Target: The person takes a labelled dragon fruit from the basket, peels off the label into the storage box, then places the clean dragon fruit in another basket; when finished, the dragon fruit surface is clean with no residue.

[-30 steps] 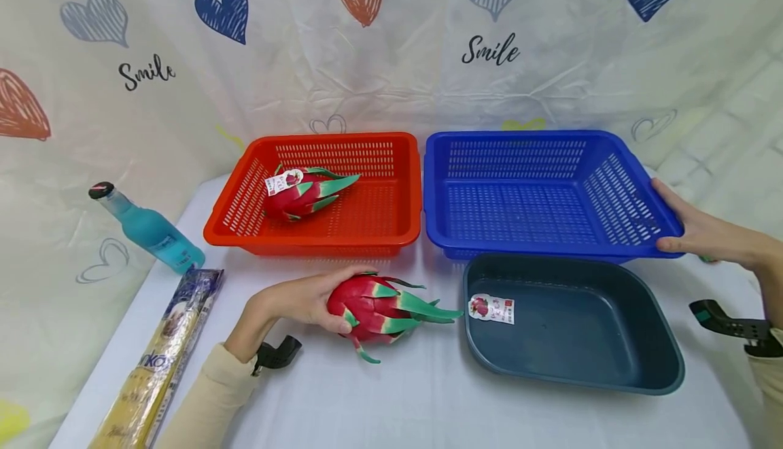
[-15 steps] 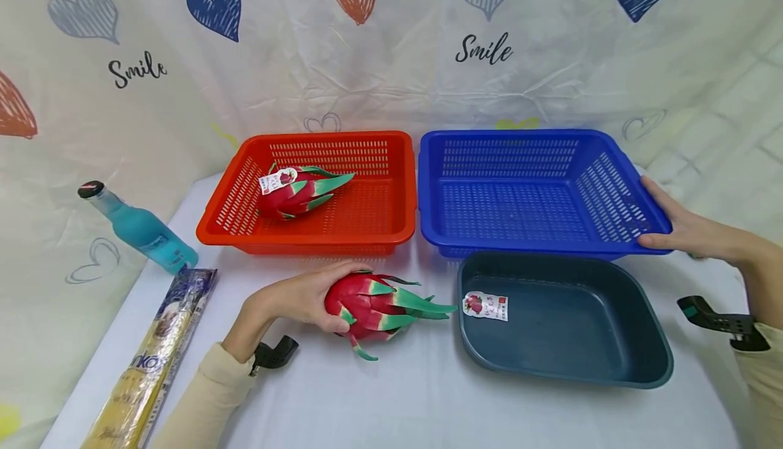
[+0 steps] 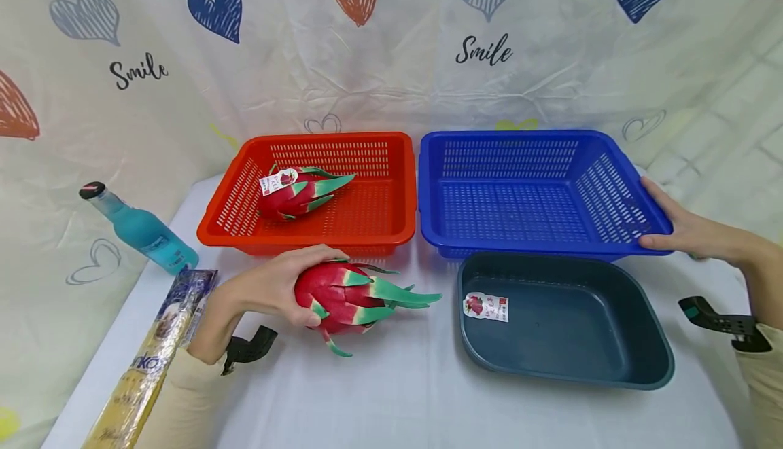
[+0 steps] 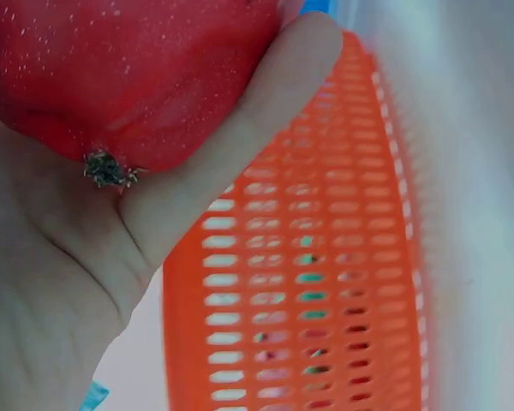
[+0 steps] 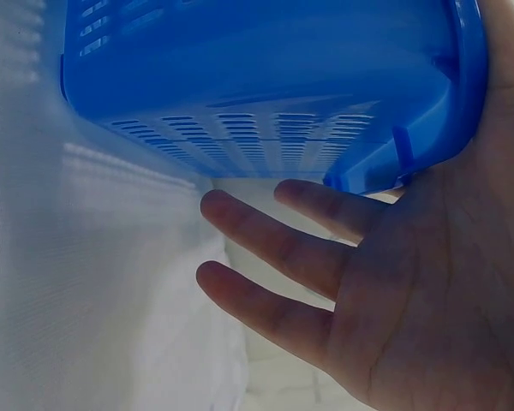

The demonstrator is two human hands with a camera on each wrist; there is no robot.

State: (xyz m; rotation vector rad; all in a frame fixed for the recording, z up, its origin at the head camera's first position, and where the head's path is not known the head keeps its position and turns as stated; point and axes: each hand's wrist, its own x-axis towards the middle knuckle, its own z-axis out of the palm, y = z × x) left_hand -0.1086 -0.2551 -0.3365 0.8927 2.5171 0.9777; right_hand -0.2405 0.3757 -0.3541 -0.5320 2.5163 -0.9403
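Observation:
My left hand (image 3: 272,289) grips a red dragon fruit (image 3: 339,296) with green-tipped scales, just in front of the red basket (image 3: 324,240). The left wrist view shows the stem end of this dragon fruit (image 4: 137,86) against the palm and one finger along its side. Inside the red basket lies another dragon fruit (image 3: 293,198) bearing a white label. My right hand (image 3: 691,228) rests at the right end of the blue basket (image 3: 514,211), its thumb on the rim. Seen from the right wrist, several fingers (image 5: 274,244) stretch out straight below the rim.
In front of the blue basket stands a dark green basin (image 3: 563,327) with a dragon fruit label (image 3: 485,306) stuck inside its left end. A blue bottle (image 3: 147,231) and a pasta packet (image 3: 153,361) are on the left. A heart-printed cloth (image 3: 397,62) hangs behind.
The left hand has moved the dragon fruit to the left and slightly toward the red basket, away from the basin. The right hand has stayed on the blue basket.

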